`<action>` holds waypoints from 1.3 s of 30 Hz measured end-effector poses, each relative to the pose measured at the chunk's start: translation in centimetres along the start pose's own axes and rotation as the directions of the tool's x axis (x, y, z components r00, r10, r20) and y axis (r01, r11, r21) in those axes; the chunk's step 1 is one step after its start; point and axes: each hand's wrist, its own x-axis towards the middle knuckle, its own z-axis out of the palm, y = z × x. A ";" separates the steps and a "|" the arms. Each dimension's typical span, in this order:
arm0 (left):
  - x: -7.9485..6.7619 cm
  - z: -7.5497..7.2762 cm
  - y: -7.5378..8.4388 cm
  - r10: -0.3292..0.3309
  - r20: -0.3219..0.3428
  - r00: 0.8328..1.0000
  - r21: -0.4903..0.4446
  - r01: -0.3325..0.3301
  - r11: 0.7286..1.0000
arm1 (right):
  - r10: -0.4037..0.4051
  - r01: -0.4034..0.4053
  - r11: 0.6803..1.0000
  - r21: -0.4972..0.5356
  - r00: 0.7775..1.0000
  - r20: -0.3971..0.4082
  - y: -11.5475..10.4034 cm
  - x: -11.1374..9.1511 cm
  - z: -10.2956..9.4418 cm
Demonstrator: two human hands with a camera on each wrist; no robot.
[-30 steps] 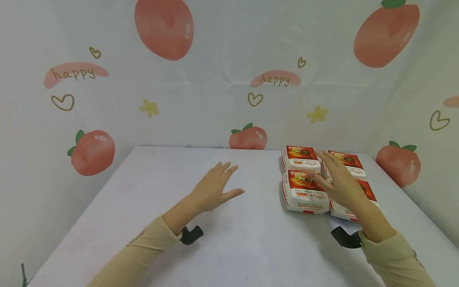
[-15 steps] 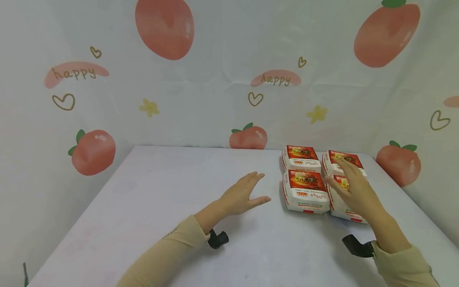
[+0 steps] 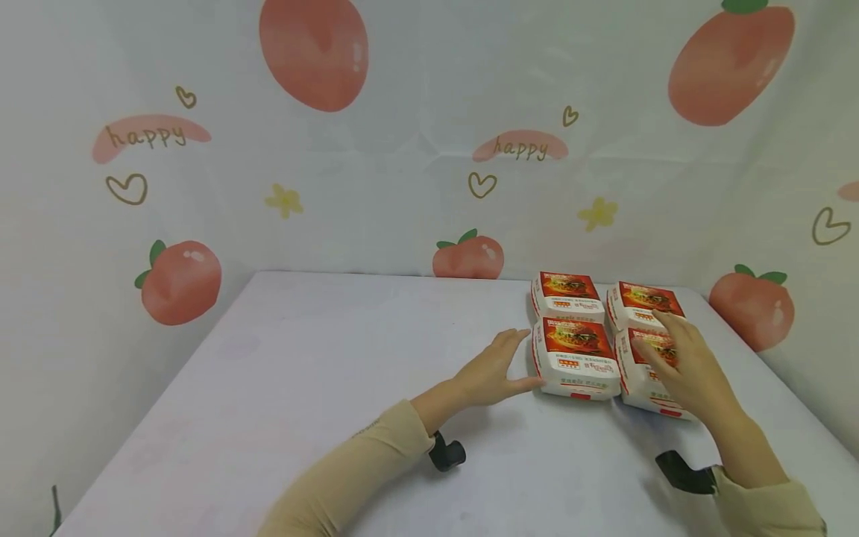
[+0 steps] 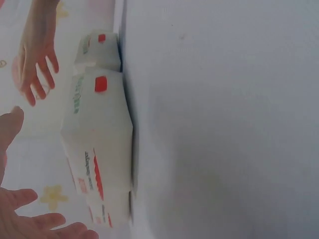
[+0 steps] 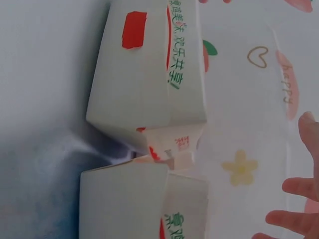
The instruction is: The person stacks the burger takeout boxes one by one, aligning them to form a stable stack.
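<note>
Several white burger boxes with red burger pictures on their lids stand in two rows of two at the right of the table. Beside the front left burger box (image 3: 581,358) is my left hand (image 3: 486,377), thumb and fingers spread, fingertips right at its left side. Over the front right burger box (image 3: 647,380) hovers my right hand (image 3: 694,373), fingers apart and slightly bent, hiding part of the lid. Behind them sit the back left burger box (image 3: 569,294) and back right burger box (image 3: 637,302). The right wrist view shows a narrow gap between the front boxes.
A white table (image 3: 322,358) reaches back to a cloth backdrop (image 3: 376,171) printed with peaches, hearts and "happy". Each wrist carries a black camera mount, such as the left wrist mount (image 3: 448,453).
My left hand has moved right, from the middle of the table to the front left burger box. My right hand has shifted right and nearer, from between the boxes to over the front right one.
</note>
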 end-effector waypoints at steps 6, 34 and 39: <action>1.1 1.3 1.1 -0.013 -0.003 1.000 -0.004 0.013 1.000 | 0.029 -0.029 0.999 0.013 1.000 -0.007 0.8 -0.2 0.2; 3.7 4.1 2.3 -0.099 0.027 0.995 0.049 0.098 0.994 | 0.101 -0.102 0.994 -0.046 0.995 -0.019 3.1 -0.8 0.8; 3.8 4.2 2.2 -0.093 0.030 0.995 0.055 0.091 0.994 | 0.106 -0.107 0.993 -0.049 0.994 -0.028 3.3 -0.8 0.9</action>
